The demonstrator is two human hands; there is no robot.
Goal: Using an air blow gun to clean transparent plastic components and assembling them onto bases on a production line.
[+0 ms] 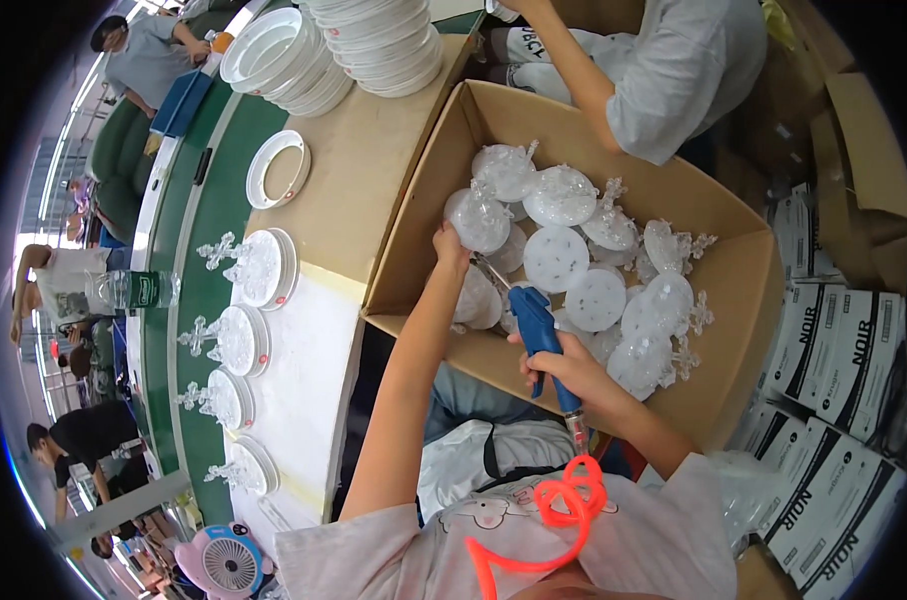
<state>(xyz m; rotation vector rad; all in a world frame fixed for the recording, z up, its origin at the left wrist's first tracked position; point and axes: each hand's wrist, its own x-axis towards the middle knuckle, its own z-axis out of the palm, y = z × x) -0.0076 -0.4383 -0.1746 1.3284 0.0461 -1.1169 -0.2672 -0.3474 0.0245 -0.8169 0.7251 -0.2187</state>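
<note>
The right hand is wrapped tight around a blue air gun with a thin metal nozzle and a coiled orange hose. The left hand pinches a clear, glossy plastic dome inside the cardboard box. More round white-based domes are heaped there; white rings and stacked dishes crowd the bench.
</note>
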